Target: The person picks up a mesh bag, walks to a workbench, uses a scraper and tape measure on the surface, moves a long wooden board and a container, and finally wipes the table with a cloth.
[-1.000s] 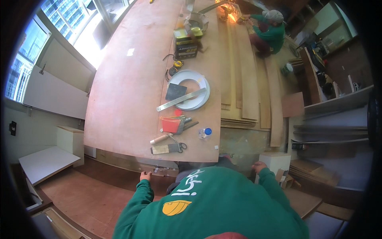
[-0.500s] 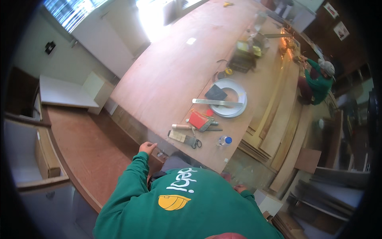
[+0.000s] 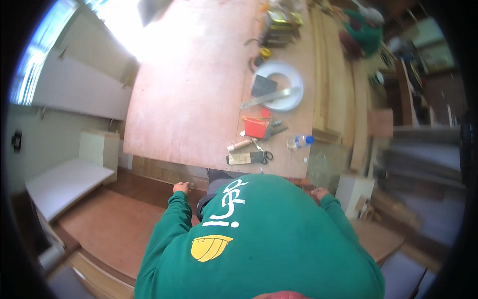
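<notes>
Out beyond the body's left side, a person's left hand (image 3: 181,187) hangs just short of the wooden counter (image 3: 184,99), arm bent, fingers curled; whether it holds anything cannot be told. A red pouch-like object (image 3: 255,127) and black-handled scissors (image 3: 268,157) lie near the front edge, likely for easy reach. A metal ruler (image 3: 256,101) rests across a white coil (image 3: 297,82), perhaps simply parked there. Rightward are a blue-capped bottle (image 3: 298,142) and, below, the right hand (image 3: 320,192), low beside the body, its grip unclear.

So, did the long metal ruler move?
No. The ruler still lies slanted across the white ring, in the same place on the table; only the camera moved.
</notes>
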`<state>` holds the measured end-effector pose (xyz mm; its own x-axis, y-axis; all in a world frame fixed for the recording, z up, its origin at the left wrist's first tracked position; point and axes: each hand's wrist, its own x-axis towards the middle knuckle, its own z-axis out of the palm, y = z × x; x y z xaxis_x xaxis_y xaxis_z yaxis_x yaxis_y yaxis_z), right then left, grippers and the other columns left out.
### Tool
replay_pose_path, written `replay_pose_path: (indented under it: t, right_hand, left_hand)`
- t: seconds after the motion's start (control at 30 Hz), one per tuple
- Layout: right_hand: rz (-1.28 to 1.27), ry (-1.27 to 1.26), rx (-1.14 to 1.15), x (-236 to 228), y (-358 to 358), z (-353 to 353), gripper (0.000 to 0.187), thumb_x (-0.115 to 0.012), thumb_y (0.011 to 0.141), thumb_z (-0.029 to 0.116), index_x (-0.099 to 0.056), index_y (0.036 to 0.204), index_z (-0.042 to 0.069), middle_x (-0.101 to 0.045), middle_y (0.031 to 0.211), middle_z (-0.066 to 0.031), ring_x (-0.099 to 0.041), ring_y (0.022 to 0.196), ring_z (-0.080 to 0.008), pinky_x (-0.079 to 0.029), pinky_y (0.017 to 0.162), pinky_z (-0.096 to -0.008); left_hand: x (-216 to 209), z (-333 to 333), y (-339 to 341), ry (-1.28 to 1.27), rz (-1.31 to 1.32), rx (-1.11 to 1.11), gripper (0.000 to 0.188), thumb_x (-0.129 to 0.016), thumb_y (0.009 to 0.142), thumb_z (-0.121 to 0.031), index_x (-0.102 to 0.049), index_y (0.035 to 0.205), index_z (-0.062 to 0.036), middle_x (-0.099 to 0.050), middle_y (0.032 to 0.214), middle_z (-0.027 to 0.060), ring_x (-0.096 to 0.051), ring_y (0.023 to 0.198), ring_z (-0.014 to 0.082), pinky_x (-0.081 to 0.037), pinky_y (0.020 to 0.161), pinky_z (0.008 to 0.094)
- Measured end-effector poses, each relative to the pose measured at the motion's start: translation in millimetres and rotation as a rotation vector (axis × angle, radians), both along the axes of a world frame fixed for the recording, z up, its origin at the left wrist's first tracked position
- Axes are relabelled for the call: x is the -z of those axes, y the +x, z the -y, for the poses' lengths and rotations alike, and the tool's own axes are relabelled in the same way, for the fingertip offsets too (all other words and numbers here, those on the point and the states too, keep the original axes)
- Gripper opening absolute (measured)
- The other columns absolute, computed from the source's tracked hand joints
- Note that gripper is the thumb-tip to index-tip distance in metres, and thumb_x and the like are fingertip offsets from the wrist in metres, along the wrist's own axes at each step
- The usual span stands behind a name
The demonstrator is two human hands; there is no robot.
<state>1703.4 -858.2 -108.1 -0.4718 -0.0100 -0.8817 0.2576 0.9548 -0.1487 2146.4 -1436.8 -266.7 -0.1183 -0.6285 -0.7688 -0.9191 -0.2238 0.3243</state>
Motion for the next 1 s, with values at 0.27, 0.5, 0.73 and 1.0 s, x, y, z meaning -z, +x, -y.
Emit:
replay_pose_path:
  t: [0.27, 0.5, 0.73, 1.0]
  right_hand:
    - [-0.108, 0.081, 0.461, -77, 128, 94, 0.017, -0.062, 0.089, 0.022, -0.063, 0.090, 0.005, -0.061, 0.067, -0.0095, -0.057, 0.046, -0.0191, -0.048, 0.048, -0.0356]
    - [-0.209, -0.052, 0.222, -61, 144, 129, 0.012, -0.067, 0.085, 0.016, -0.064, 0.084, 0.005, -0.060, 0.065, -0.0062, -0.055, 0.051, -0.0160, -0.044, 0.045, -0.0312]
    - [-0.207, -0.231, 0.381, -65, 117, 179, 0.021, -0.068, 0.085, 0.021, -0.063, 0.094, 0.003, -0.062, 0.071, -0.0068, -0.055, 0.052, -0.0156, -0.047, 0.048, -0.0322]
    - [-0.136, -0.464, 0.085, 13, 79, 187, 0.026, -0.071, 0.081, 0.026, -0.065, 0.095, 0.005, -0.065, 0.080, -0.0066, -0.059, 0.073, -0.0164, -0.049, 0.069, -0.0319]
  left_hand:
    - [-53, 125, -27, 0.265, -0.102, 0.387, 0.038, -0.075, 0.069, -0.018, -0.067, 0.105, -0.0066, -0.067, 0.094, 0.0143, -0.066, 0.083, 0.0276, -0.053, 0.076, 0.0352]
    - [-60, 167, -20, 0.260, -0.107, 0.651, 0.024, -0.063, 0.080, -0.014, -0.066, 0.101, -0.0011, -0.066, 0.090, 0.0155, -0.067, 0.069, 0.0259, -0.053, 0.059, 0.0358]
    - [-53, 165, -18, -0.260, -0.108, 1.577, 0.023, -0.048, 0.091, -0.020, -0.068, 0.101, -0.0118, -0.066, 0.095, 0.0162, -0.065, 0.082, 0.0337, -0.052, 0.072, 0.0431]
    - [-159, 55, -222, -0.209, -0.186, 1.147, 0.038, -0.059, 0.087, -0.041, -0.066, 0.097, -0.0044, -0.067, 0.093, 0.0208, -0.063, 0.088, 0.0380, -0.049, 0.076, 0.0475]
